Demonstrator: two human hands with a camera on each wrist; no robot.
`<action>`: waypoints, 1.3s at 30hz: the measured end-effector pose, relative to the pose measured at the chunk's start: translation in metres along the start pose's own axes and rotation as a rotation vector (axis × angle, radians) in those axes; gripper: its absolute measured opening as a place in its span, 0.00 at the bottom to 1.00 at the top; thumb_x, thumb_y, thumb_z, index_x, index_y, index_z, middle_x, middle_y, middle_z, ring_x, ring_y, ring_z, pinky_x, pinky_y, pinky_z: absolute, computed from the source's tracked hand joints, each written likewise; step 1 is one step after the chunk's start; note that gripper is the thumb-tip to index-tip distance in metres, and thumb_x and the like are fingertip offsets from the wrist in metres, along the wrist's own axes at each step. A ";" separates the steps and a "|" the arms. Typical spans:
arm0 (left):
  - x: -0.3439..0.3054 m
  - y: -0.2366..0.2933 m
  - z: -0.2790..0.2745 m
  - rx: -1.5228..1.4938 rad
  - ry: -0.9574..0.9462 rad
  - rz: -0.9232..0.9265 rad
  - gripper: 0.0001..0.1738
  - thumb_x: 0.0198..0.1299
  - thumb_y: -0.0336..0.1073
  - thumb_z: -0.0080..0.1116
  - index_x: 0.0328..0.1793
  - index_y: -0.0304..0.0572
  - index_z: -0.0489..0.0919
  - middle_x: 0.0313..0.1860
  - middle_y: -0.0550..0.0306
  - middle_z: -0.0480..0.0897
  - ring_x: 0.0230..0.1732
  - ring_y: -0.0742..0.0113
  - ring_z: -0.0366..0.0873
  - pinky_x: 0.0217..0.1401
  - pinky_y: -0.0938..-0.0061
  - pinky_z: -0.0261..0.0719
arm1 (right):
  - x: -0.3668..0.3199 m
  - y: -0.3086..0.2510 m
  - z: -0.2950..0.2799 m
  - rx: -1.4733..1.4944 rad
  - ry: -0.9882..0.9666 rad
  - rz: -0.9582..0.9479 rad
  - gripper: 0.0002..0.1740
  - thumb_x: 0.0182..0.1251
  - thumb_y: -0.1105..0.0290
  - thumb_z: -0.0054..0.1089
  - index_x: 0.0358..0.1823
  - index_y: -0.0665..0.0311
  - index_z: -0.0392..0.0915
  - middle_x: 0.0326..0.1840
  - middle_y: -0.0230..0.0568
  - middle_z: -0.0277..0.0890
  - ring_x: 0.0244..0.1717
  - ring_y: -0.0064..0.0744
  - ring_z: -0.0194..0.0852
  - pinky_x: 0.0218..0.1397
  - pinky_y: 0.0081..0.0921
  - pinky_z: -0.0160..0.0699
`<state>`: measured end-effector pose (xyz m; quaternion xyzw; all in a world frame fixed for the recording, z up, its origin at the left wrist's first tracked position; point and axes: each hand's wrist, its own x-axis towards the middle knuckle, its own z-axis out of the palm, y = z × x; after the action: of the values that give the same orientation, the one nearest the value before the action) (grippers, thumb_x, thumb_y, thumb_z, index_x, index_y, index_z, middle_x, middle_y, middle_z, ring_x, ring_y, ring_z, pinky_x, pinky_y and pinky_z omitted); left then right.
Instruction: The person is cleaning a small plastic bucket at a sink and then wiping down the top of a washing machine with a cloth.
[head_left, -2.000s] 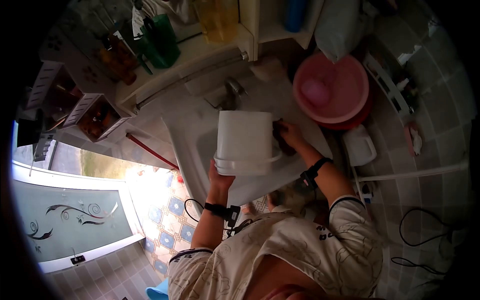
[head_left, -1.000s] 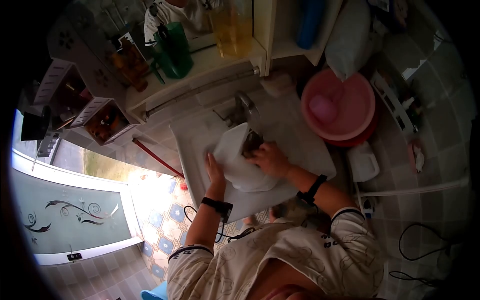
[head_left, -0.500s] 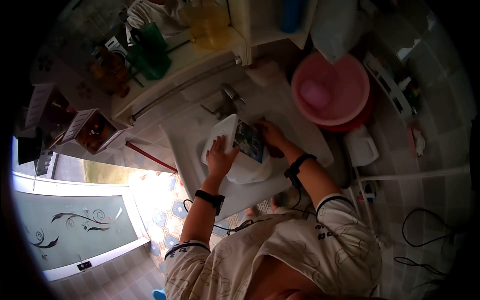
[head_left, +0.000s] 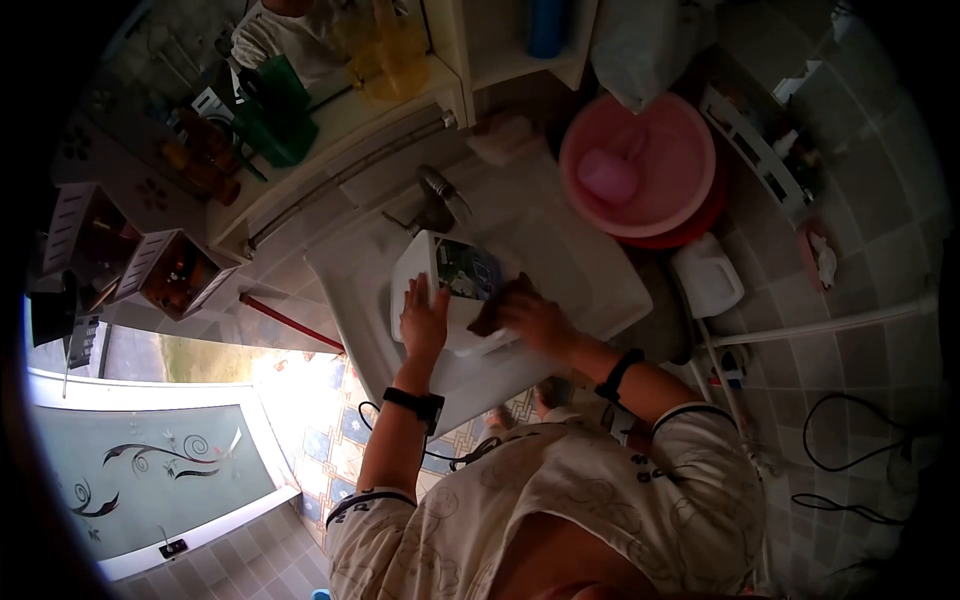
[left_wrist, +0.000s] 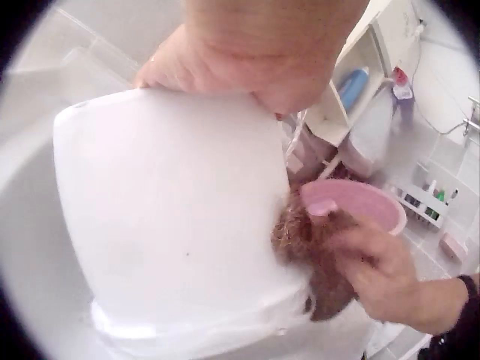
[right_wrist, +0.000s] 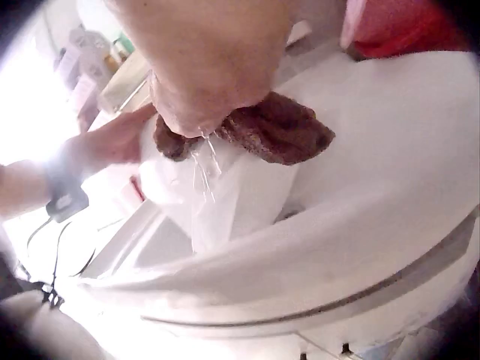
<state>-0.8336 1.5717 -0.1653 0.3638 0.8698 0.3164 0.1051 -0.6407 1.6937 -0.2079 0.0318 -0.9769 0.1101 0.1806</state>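
A white plastic bucket point(head_left: 420, 262) with a dark printed label point(head_left: 466, 268) on one side lies tilted in the washbasin, and its broad white wall fills the left wrist view. My left hand point(head_left: 425, 322) rests on it with fingers straight and spread, the thumb near the label's edge. In my right hand point(head_left: 540, 326) is a wet brown cloth point(right_wrist: 281, 133), bunched under the fingers against the bucket's side by the label. Thin streams of water run down from the cloth in the right wrist view.
The white washbasin point(head_left: 585, 262) has a metal faucet point(head_left: 440, 190) at its back. To the right stands a pink basin point(head_left: 648, 215) with a pink scoop point(head_left: 608, 177) in it, above a white jug point(head_left: 708, 278). A shelf over the faucet bears a green pitcher point(head_left: 280, 125).
The bucket has tilted and turned, bringing its label into view. My left hand has moved from its lower rim onto its side. My right hand has moved the cloth about the bucket.
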 end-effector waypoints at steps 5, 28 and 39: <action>-0.030 -0.029 0.011 -0.159 0.086 0.010 0.31 0.62 0.45 0.49 0.66 0.34 0.61 0.64 0.37 0.65 0.64 0.45 0.63 0.63 0.60 0.63 | 0.014 0.063 0.016 0.226 0.300 0.835 0.15 0.59 0.73 0.50 0.48 0.60 0.75 0.52 0.43 0.71 0.57 0.45 0.66 0.55 0.35 0.68; 0.026 0.001 0.027 -0.126 -0.084 0.110 0.29 0.65 0.46 0.39 0.68 0.36 0.56 0.68 0.37 0.58 0.70 0.39 0.49 0.70 0.58 0.48 | 0.035 -0.012 -0.035 0.613 -0.080 0.602 0.13 0.56 0.67 0.60 0.42 0.62 0.75 0.33 0.40 0.73 0.35 0.37 0.73 0.39 0.31 0.70; 0.051 0.018 -0.001 -1.013 -0.561 -0.479 0.29 0.64 0.48 0.45 0.65 0.35 0.63 0.56 0.48 0.74 0.54 0.60 0.72 0.55 0.69 0.69 | 0.027 -0.012 -0.049 0.091 -0.114 0.061 0.06 0.49 0.65 0.58 0.28 0.56 0.74 0.30 0.33 0.72 0.37 0.36 0.70 0.40 0.33 0.71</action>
<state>-0.8599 1.6165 -0.1512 0.1331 0.6086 0.5493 0.5569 -0.6477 1.6924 -0.1512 0.0164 -0.9800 0.1579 0.1198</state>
